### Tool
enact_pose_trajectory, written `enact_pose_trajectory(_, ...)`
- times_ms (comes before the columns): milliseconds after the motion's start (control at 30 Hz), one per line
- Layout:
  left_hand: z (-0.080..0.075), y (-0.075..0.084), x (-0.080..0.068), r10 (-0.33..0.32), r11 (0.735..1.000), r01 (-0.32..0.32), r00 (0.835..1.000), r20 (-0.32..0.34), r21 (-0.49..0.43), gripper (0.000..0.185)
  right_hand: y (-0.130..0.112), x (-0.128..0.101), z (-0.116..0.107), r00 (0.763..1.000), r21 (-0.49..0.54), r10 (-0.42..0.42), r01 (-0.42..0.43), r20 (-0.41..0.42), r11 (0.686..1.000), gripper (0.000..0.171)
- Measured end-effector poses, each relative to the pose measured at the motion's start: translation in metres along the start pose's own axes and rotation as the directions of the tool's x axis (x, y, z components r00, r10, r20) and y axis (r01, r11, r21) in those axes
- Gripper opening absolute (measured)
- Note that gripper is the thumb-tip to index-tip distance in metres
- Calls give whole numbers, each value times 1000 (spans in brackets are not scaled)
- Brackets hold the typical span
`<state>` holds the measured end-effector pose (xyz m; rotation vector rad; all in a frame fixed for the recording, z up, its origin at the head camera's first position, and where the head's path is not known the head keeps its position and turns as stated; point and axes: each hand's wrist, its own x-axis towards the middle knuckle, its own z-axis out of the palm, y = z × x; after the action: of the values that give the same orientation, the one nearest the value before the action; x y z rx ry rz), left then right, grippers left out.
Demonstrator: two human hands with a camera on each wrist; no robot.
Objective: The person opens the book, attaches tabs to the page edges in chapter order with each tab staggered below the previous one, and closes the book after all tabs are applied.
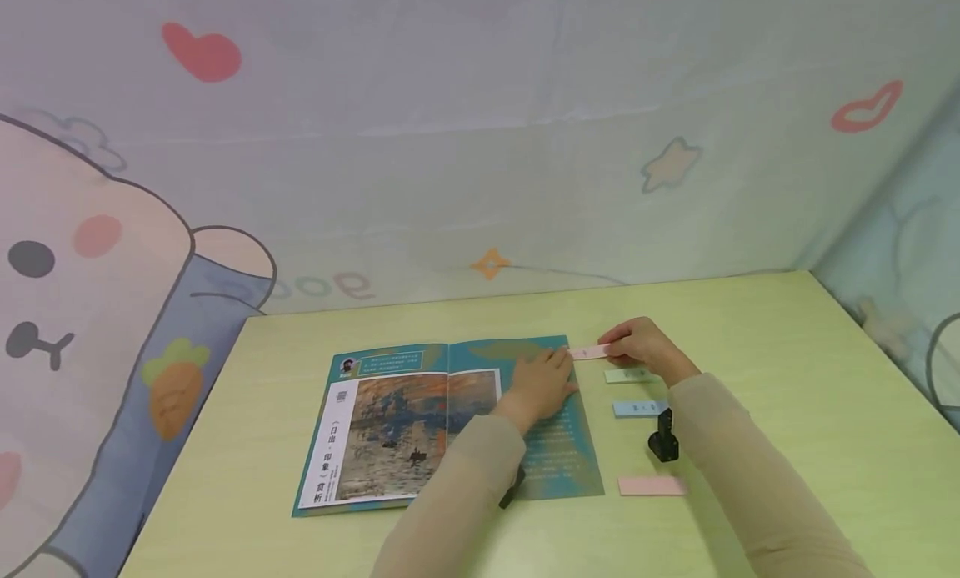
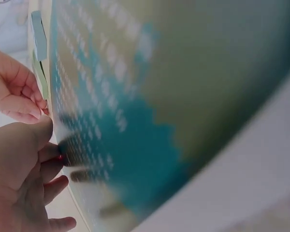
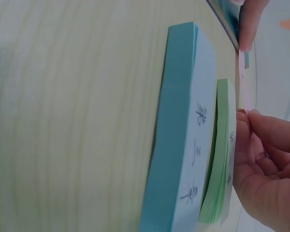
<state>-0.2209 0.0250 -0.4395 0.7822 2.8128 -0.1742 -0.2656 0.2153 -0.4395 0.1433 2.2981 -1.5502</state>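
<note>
An open magazine lies on the table, a painting printed across its left page and part of the right. My left hand rests on the upper right page with fingers spread, its fingertips by the page's outer edge. At that edge, a pink sticky note strip with handwriting reaches out to the right. My right hand pinches the strip's outer end between thumb and fingers, as the right wrist view also shows. Whether the strip's inner end sticks to the page is hidden by the left fingers.
Below the right hand lie a green sticky note pad and a blue sticky note pad, both with handwriting. A pink pad sits nearer the front. A black wrist camera mount shows by the right sleeve. Behind the table hangs a printed curtain.
</note>
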Motion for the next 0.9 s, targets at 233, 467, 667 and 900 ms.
enact_pose_trajectory(233, 0, -2, -7, 2, 1000, -2, 999, -35, 5, 58, 1, 0, 0, 1000, 5, -8, 8, 2, 1000, 29)
enact_pose_trajectory(467, 5, -7, -6, 28, 998, -30, 999, -41, -56, 60, 3, 1, 1, 1000, 13, -6, 6, 4, 1000, 29)
enact_pose_trajectory(667, 8, -11, -2, 27, 992, -33, 999, -47, -121, 59, 4, 3, 1, 1000, 27, -5, 4, 8, 1000, 29)
enact_pose_trajectory(900, 1, -14, -3, 38, 995, -39, 999, -4, -97, 60, 4, 3, 0, 1000, 24, 0, 0, 2, 1000, 28)
